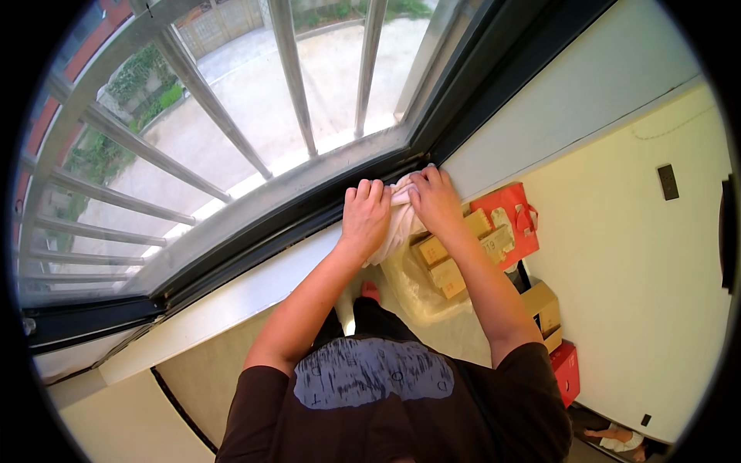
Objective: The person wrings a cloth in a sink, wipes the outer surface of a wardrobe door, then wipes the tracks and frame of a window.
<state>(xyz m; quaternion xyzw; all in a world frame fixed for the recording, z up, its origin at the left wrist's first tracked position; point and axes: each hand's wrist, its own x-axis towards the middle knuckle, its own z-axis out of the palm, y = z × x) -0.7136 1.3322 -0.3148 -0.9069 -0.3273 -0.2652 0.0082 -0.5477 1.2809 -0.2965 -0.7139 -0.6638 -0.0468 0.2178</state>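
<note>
Both of my hands are at the corner of a black window frame [324, 211]. A pale pink cloth [402, 223] is bunched between them and hangs down over the inner edge of the white sill [260, 278]. My left hand [367, 214] grips the cloth's left side, fingers bent over the window track. On the other side my right hand [433, 197] pinches the bunched upper part, its fingertips close to where the track meets the side frame. The cloth's upper end lies against the track; fingers hide part of it.
Metal security bars [295, 81] stand outside the window. Below my right arm, cardboard boxes [446, 278] rest on clear plastic wrapping [405, 289] beside a red bag [515, 214]. A pale wall [625, 249] rises on the right. A person [622, 443] is partly visible at lower right.
</note>
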